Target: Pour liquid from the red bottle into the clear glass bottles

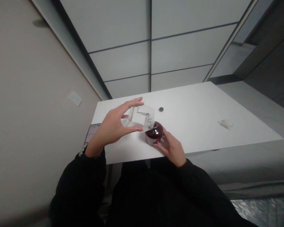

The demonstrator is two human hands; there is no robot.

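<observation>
My left hand (115, 124) grips a clear, angular container (142, 117) between thumb and fingers, tilted on its side over the table. The container's narrow end points right and down, at the opening of a dark red-brown bottle (154, 134); whether the two touch is hard to tell. The bottle stands upright near the table's front edge, its top uncapped. Around its right side curl the thumb and fingers of my right hand (172, 147). A small dark round cap (161, 109) lies on the table behind the bottle.
On the right part of the white table (194, 104) lies a crumpled pale translucent piece (226, 124). A phone (91, 133) rests at the left edge, partly behind my left wrist. Beyond the table's far side are panelled doors (123, 63), with a wall at the left.
</observation>
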